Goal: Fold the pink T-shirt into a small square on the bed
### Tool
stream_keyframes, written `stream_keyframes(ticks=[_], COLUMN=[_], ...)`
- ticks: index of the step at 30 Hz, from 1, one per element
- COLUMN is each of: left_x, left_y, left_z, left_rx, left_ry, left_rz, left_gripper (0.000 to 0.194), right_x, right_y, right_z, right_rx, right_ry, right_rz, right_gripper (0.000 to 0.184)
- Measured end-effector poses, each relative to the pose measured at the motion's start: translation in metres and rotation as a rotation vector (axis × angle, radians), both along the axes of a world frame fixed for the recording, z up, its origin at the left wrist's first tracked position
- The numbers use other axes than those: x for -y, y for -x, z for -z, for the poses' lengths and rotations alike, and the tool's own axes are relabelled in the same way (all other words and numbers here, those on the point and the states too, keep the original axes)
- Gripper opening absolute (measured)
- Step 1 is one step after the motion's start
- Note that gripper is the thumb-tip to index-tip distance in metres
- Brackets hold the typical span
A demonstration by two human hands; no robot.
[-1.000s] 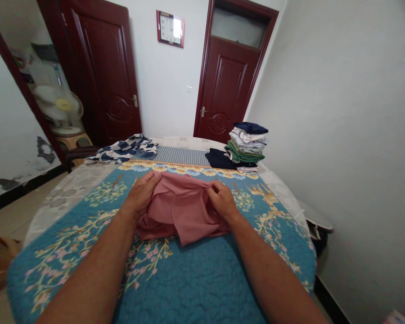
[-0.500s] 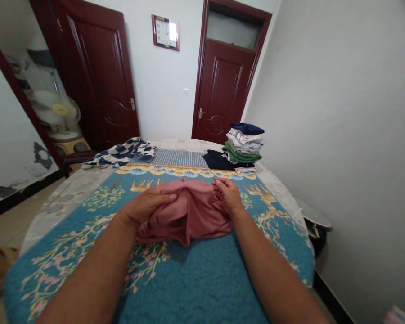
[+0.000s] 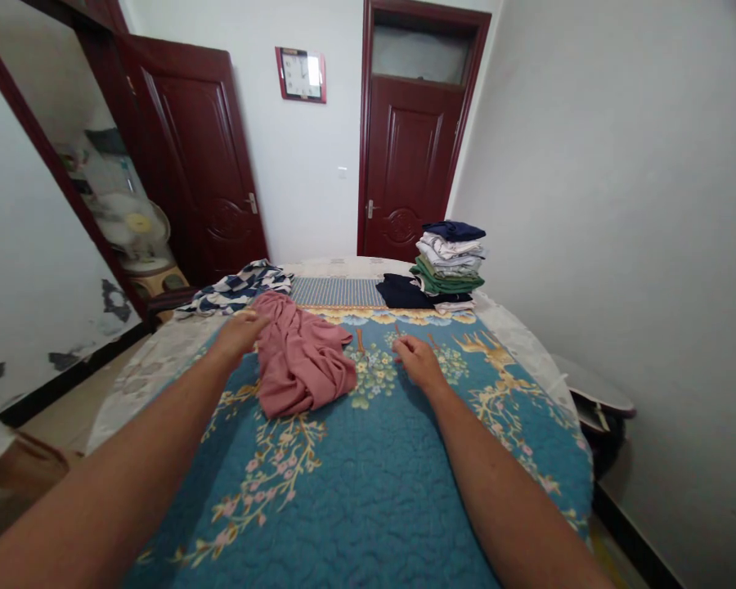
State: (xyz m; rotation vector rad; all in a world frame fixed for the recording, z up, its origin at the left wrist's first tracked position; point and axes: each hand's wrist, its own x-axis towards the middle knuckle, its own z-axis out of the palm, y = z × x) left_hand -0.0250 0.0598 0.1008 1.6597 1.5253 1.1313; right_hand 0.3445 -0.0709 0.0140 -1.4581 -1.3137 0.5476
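Observation:
A crumpled pink garment (image 3: 298, 360) lies on the blue flowered quilt (image 3: 368, 491), left of the middle. My left hand (image 3: 240, 333) is at the garment's upper left edge, its fingers closed on the cloth. My right hand (image 3: 418, 360) rests on the quilt to the right of the garment, apart from it. Its fingers are loosely bent and hold nothing.
A stack of folded clothes (image 3: 451, 258) stands at the far right of the bed, with a dark navy garment (image 3: 401, 292) beside it. A blue-and-white checked cloth (image 3: 236, 290) lies at the far left. Behind are two dark red doors and a fan (image 3: 136, 225).
The pink garment has been pulled to the left and away from me by my left hand. My right hand has let go of it and stayed on the quilt.

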Motion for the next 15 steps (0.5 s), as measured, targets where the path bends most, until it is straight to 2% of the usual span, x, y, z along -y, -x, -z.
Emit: stream_keyframes(ticks=[1,3,6,7,8,11,13,15], left_x=[0.009,0.022,0.031,0.033,0.034,0.038,0.04,0.041], left_y=[0.004,0.008,0.004,0.001,0.0,-0.001,0.004,0.014], left_z=[0.018,0.047,0.072,0.077,0.079,0.082,0.083,0.081], left_rx=[-0.095,-0.173,-0.109,-0.066,-0.022,0.102,0.224,0.384], left_ry=[0.064,0.075,0.041,0.041,0.044,0.048,0.038,0.029], left_rz=[0.013,0.041,0.018,0.006,-0.005,-0.035,-0.07,-0.111], left_gripper=[0.037,0.041,0.035,0.03,0.024,0.018,0.02,0.024], right_x=[0.002,0.008,0.019,0.021,0.022,0.018,0.011,0.002], right_y=[0.011,0.04,0.086,0.1,0.111,0.126,0.118,0.098], right_z=[-0.001,-0.003,-0.001,0.002,0.005,0.013,0.015,0.013], right_rx=[0.092,0.255,0.468,0.542,0.605,0.639,0.493,0.258], right_ry=[-0.022,-0.076,-0.136,-0.138,-0.127,-0.079,-0.059,-0.048], right_rz=[-0.045,-0.131,-0.219,-0.239,-0.253,-0.279,-0.271,-0.212], right_gripper=[0.033,0.035,0.057,0.056,0.047,0.013,0.015,0.022])
